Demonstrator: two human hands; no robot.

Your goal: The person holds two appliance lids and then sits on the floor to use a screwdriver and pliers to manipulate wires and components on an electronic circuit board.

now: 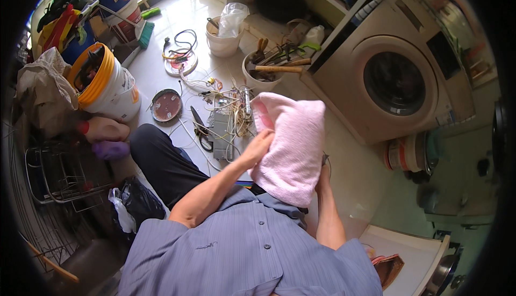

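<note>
Near the front-loading washing machine (395, 76), the left hand (259, 148) pinches a pink terry towel (293, 148) by its left edge; the right hand (324, 175) (mostly behind it) has a grip I cannot tell.

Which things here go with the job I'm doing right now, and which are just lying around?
Job in hand, probably:
pink towel, held by your left hand, right hand beside it
loose wires and grey metal box, close in front

Just lying around, apparently:
yellow-rimmed bucket
green-bristled broom
black plastic bag
</note>
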